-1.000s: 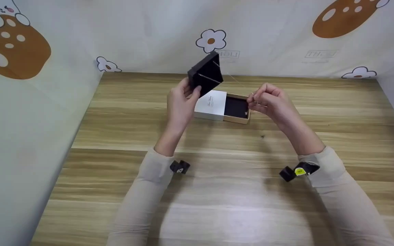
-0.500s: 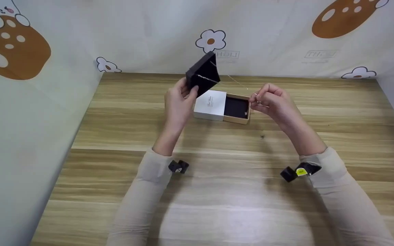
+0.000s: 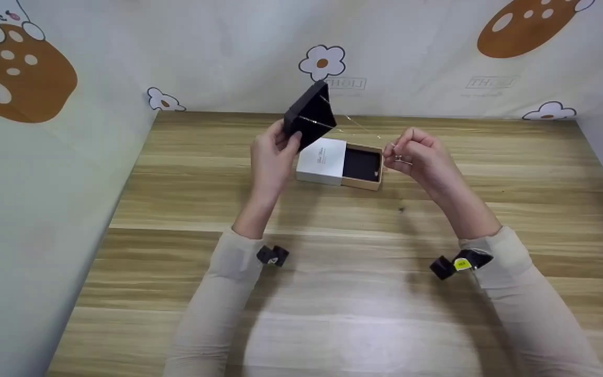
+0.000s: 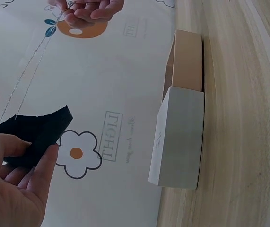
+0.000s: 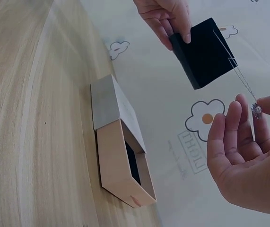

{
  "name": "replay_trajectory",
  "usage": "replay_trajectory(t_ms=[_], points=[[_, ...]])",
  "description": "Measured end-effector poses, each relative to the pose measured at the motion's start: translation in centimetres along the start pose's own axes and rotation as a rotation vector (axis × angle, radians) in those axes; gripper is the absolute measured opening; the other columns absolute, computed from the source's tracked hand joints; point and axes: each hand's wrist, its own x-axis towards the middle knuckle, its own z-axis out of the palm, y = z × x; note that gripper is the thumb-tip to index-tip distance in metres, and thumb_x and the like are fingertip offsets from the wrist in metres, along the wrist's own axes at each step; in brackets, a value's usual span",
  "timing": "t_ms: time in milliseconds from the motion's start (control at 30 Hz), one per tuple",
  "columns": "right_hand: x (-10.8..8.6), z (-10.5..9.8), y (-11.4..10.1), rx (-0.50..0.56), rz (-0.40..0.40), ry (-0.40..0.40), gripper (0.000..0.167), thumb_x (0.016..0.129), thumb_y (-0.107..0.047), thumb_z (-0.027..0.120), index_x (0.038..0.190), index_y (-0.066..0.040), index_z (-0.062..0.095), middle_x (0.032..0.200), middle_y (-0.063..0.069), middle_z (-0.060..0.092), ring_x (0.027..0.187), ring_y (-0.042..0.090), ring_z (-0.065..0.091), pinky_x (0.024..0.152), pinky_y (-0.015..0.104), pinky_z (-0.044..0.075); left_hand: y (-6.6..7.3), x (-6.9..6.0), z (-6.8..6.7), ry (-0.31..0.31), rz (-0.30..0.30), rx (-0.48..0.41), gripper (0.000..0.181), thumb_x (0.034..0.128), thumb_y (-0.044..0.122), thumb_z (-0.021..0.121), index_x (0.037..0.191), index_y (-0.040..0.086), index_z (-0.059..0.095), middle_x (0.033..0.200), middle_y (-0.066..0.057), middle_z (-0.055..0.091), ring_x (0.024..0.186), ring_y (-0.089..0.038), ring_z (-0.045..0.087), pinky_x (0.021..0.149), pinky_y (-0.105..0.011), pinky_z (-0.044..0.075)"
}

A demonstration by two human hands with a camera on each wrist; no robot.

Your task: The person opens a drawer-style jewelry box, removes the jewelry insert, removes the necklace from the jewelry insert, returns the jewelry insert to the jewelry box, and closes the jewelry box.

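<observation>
My left hand (image 3: 272, 165) grips a black jewelry insert pad (image 3: 316, 111) by its lower edge, tilted above the table. A thin necklace (image 3: 364, 128) crosses the pad's face and runs toward my right hand (image 3: 422, 157). In the right wrist view, thumb and index finger pinch the necklace's pendant (image 5: 256, 111), while the other fingers are loosely bent. Blue leaf-shaped parts of the pendant (image 4: 50, 31) show just below that hand in the left wrist view. Two chain strands stretch between pendant and pad. The back of the pad is partly hidden by my left fingers.
Below the hands, a small drawer box lies on the wood-grain table (image 3: 333, 293). Its white sleeve (image 3: 320, 162) is partly slid off the tan tray (image 3: 363, 183), which has a black lining. A patterned curtain (image 3: 244, 57) stands behind the table.
My left hand and the pad have shifted slightly left, and my right hand slightly right. The chain between them shows a little more. Both hands keep their hold.
</observation>
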Motion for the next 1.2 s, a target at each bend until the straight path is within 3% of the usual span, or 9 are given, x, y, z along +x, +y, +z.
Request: replay_trajectory(t_ms=[367, 800, 1033, 1200], points=[[-0.1, 0.1, 0.3, -0.069, 0.026, -0.052, 0.029, 0.09, 0.008, 0.044, 0.074, -0.012, 0.058, 0.082, 0.002, 0.067, 0.083, 0.016, 0.065, 0.081, 0.028, 0.059, 0.3, -0.2, 0.3, -0.036, -0.023, -0.064, 0.028, 0.0985, 0.009, 0.059, 0.121, -0.007, 0.065, 0.118, -0.026, 0.07, 0.109, -0.03, 0.071, 0.087, -0.028, 0.059], [-0.4, -0.2, 0.3, -0.09, 0.026, -0.108, 0.03, 0.087, 0.009, 0.038, 0.073, -0.011, 0.056, 0.081, 0.002, 0.067, 0.082, 0.016, 0.064, 0.082, 0.03, 0.058, -0.2, 0.4, -0.5, 0.017, -0.091, -0.101, 0.025, 0.0999, 0.008, 0.056, 0.116, -0.009, 0.067, 0.117, -0.028, 0.069, 0.107, -0.033, 0.071, 0.08, -0.025, 0.061], [-0.5, -0.6, 0.2, -0.073, 0.016, -0.097, 0.031, 0.086, 0.009, 0.036, 0.072, -0.011, 0.055, 0.079, 0.002, 0.066, 0.082, 0.016, 0.064, 0.082, 0.032, 0.058, -0.2, 0.3, -1.0, 0.017, -0.049, -0.067, 0.026, 0.0998, 0.008, 0.057, 0.118, -0.009, 0.066, 0.115, -0.027, 0.07, 0.105, -0.031, 0.072, 0.079, -0.024, 0.061], [-0.5, -0.7, 0.2, -0.068, 0.016, -0.1, 0.032, 0.085, 0.01, 0.036, 0.072, -0.011, 0.055, 0.079, 0.002, 0.066, 0.081, 0.016, 0.064, 0.08, 0.031, 0.058, -0.6, 0.6, -1.2, 0.032, -0.062, -0.091, 0.027, 0.0997, 0.007, 0.056, 0.119, -0.009, 0.065, 0.116, -0.028, 0.07, 0.105, -0.032, 0.072, 0.078, -0.024, 0.061]])
